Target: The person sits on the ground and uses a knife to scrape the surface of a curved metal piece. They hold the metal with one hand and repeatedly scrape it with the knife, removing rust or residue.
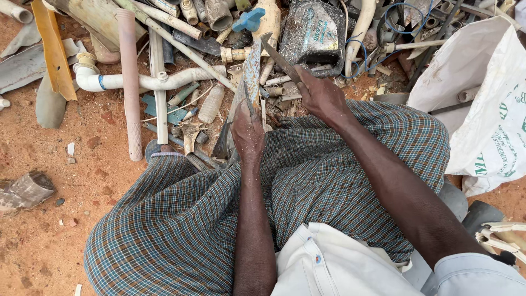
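Seen from the head camera looking straight down, a person sits on reddish sandy ground (49,241) with knees spread, a blue and brown checked cloth (307,186) stretched over the lap and a pale shirt at the bottom of the frame. The left hand (247,134), just left of centre, is clenched around the lower part of a flat, worn strip of scrap (249,74) with a speckled bluish face, which stands nearly upright and tilts slightly right toward the upper middle of the frame. The right hand (323,97), right of centre, is clenched on the handle of a dark knife (280,56); its blade runs up and to the left, and its tip lies just beside the top of the strip, though whether blade and strip touch is hard to tell. Across the upper part of the frame lies a heap of scrap: a white pipe with an elbow joint (126,81) at upper left, a pinkish tube (130,82) crossing it top to bottom, an orange-yellow strip (53,49) further left, a blue tap handle (249,20) at top centre, and a dark battered container (313,34) beside it. A white woven sack (482,104) stands open at the right edge. A short grey pipe stub (27,189) lies alone at the left edge.
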